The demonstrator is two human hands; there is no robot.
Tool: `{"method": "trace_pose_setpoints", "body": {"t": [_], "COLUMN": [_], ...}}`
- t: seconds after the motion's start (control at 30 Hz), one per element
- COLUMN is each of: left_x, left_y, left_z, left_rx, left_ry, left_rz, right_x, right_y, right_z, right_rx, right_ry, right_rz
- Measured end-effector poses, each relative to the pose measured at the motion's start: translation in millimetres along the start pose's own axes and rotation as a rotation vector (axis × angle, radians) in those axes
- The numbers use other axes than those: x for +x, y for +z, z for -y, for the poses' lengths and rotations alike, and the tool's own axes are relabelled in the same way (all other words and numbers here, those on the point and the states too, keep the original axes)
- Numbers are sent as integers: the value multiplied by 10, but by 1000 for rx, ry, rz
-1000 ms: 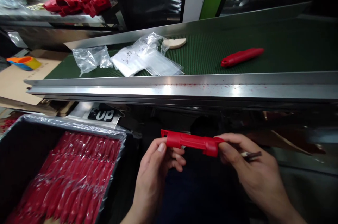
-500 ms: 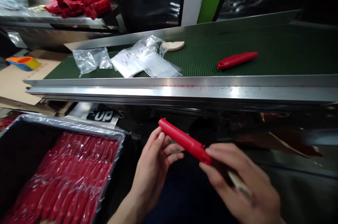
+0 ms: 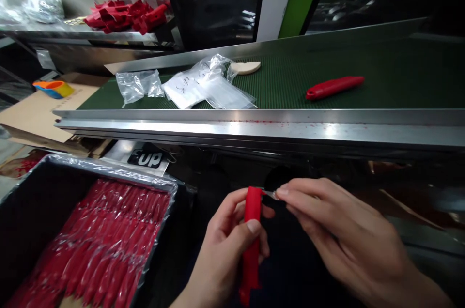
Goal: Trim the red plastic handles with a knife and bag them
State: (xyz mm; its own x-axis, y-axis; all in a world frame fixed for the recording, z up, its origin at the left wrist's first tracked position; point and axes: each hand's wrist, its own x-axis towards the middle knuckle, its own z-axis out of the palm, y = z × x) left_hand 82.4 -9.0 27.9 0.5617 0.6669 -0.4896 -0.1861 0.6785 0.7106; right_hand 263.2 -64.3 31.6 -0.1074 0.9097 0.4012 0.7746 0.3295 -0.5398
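My left hand [image 3: 232, 240] is wrapped round a red plastic part [image 3: 251, 235], which stands nearly upright with its top end up. To the right, my right hand [image 3: 337, 225] pinches a small knife [image 3: 271, 195]; only its thin metal blade shows, and its tip meets the part's upper right edge. The knife's handle is mostly hidden by the fingers. Another red part [image 3: 334, 87] lies on the green conveyor belt [image 3: 283, 87] beyond the hands.
Plastic bags [image 3: 203, 85] and a beige curved piece [image 3: 246, 68] lie on the belt. A lined bin [image 3: 170, 187] of bagged red parts stands at left. Red pieces [image 3: 125, 15] rest on a shelf; a tape roll [image 3: 54, 88] sits on cardboard. The belt's metal rail [image 3: 290, 129] runs across.
The red part has passed from my right fingers into my left hand and turned upright. My left fingers have closed round it. My right hand now holds the blade against its upper edge.
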Motion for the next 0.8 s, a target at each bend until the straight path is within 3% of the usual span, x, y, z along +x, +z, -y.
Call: {"method": "trace_pose_setpoints", "body": {"t": [0.2, 0.57, 0.8], "left_x": [-44, -73, -33], "left_y": [41, 57, 11], "left_z": [-18, 1, 9], "left_rx": [19, -9, -49], "left_ry": [-9, -18, -15], "left_rz": [-65, -90, -34], "right_x": [36, 6, -18], "right_y": [-23, -34, -27], "right_z": [7, -28, -43], "right_rx": [-131, -157, -149], "right_ry": [-136, -126, -138], "right_rz": [36, 46, 61]}}
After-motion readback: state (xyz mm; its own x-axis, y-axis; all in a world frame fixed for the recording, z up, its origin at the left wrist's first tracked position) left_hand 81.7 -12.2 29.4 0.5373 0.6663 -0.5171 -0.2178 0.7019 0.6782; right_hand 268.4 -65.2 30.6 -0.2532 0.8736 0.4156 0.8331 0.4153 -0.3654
